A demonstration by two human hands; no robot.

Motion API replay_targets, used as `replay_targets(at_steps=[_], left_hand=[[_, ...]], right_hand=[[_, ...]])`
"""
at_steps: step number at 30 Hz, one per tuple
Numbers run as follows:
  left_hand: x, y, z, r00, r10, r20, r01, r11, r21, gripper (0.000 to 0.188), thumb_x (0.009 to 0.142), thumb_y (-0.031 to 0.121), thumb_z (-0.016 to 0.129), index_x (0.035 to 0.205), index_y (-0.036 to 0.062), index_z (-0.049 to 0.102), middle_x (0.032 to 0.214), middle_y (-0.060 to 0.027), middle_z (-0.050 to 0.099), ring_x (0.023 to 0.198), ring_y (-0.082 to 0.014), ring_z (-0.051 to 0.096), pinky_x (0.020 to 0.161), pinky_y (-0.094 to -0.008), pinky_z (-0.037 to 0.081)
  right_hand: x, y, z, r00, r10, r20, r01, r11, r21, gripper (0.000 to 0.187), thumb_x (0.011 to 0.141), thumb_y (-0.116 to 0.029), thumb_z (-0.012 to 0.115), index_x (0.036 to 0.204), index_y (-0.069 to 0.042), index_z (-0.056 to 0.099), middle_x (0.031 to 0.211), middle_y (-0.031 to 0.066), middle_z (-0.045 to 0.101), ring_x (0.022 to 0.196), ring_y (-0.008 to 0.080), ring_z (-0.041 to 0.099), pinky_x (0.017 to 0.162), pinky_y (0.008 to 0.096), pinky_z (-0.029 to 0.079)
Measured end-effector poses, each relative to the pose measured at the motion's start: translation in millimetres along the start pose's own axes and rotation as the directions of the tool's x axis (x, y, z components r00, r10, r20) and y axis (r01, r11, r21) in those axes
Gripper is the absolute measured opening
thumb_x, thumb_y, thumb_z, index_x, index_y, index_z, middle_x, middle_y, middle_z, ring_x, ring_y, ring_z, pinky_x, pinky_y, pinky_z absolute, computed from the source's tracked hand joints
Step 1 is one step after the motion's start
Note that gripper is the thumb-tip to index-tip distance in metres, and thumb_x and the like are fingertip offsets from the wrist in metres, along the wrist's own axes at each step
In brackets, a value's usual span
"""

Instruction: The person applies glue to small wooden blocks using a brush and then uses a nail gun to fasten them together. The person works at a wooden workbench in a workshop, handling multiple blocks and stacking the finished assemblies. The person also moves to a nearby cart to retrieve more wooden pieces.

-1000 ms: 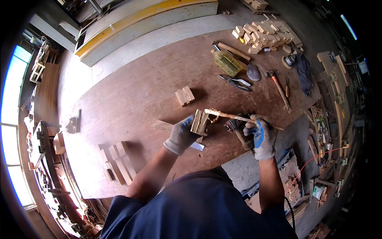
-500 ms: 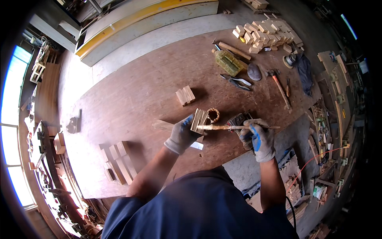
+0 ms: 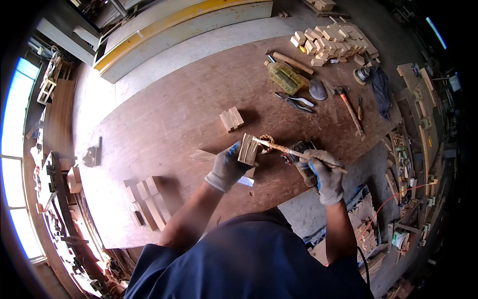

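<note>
In a grey and blue work glove, my left hand (image 3: 225, 168) is closed around a small wooden block (image 3: 248, 149) with a grooved face turned up. My right hand (image 3: 327, 179), gloved alike, grips a thin wooden stick (image 3: 294, 152) smeared with pale stuff. The stick's far tip meets the upper right edge of the block. Just behind the stick stands a round, crusted pot (image 3: 267, 141), partly covered by it. A dark power tool (image 3: 298, 149) lies beside my right hand, partly hidden by it. Beyond my left hand, another wooden block (image 3: 231, 119) rests on the table.
Several wooden strips (image 3: 152, 202) lie on the tabletop (image 3: 164, 129) at the left, near a hand plane (image 3: 93, 152). Farther right are a yellowish bottle (image 3: 285, 77), pliers (image 3: 296, 101), a hammer (image 3: 351, 110) and a dark cloth (image 3: 381, 92). Many blocks (image 3: 331, 44) are piled behind.
The stick has swung from nearly level to a slant, its tip shifting up to the block's upper edge. My left hand has tilted the block slightly.
</note>
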State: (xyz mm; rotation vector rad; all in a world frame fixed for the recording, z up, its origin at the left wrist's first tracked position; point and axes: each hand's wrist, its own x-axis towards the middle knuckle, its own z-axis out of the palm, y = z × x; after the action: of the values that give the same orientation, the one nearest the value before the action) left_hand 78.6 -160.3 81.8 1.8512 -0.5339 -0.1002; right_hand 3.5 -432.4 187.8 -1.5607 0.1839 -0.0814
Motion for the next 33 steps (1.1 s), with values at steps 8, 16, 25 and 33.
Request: replay_targets(at_steps=[8,16,25,33], left_hand=[[-2.0,-53.6,15.2,0.984,-0.175,0.005,0.172,0.960,-0.220,0.044,0.109,0.031,0.055,0.140,-0.0002,0.057,0.128,-0.0175,0.070,0.114,-0.0287,0.069,0.099,-0.0413,0.057],[0.1,-40.2,5.1,0.987,-0.142,0.069,0.154,0.962,-0.224,0.045,0.111,0.031,0.048,0.142,-0.0023,0.055,0.127,-0.0198,0.069,0.107,-0.0318,0.069,0.095,-0.0436,0.058],[-2.4,-53.0,7.6,0.987,-0.161,-0.002,0.157,0.964,-0.214,0.044,0.112,0.028,0.048,0.142,-0.0029,0.055,0.129,-0.0197,0.068,0.109,-0.0302,0.068,0.093,-0.0414,0.058],[-0.7,-51.7,13.8,0.897,-0.400,0.186,0.298,0.237,-0.925,0.045,0.111,0.029,0.047,0.142,-0.0027,0.055,0.131,-0.0209,0.068,0.115,-0.0319,0.067,0.101,-0.0462,0.055]], right_hand=[[-4.1,-6.6,-5.3,0.921,-0.210,0.327,0.257,0.961,-0.106,0.014,0.094,0.000,0.064,0.101,0.001,0.076,0.094,0.0118,0.076,0.083,0.0163,0.072,0.075,0.0289,0.059],[4.5,-11.8,-2.5,0.937,-0.254,0.239,0.304,0.931,-0.202,0.018,0.090,0.005,0.067,0.105,0.002,0.076,0.100,0.0148,0.075,0.092,0.0213,0.073,0.081,0.0321,0.059],[-1.2,-20.0,-7.1,0.911,-0.191,0.365,0.266,0.950,-0.167,0.025,0.085,0.009,0.065,0.105,0.000,0.077,0.104,0.0154,0.074,0.086,0.0234,0.073,0.076,0.0319,0.059],[3.2,-21.1,12.3,0.854,-0.275,0.442,0.431,0.849,-0.305,0.021,0.087,0.007,0.069,0.103,-0.002,0.078,0.099,0.0145,0.074,0.093,0.0243,0.073,0.081,0.0361,0.060]])
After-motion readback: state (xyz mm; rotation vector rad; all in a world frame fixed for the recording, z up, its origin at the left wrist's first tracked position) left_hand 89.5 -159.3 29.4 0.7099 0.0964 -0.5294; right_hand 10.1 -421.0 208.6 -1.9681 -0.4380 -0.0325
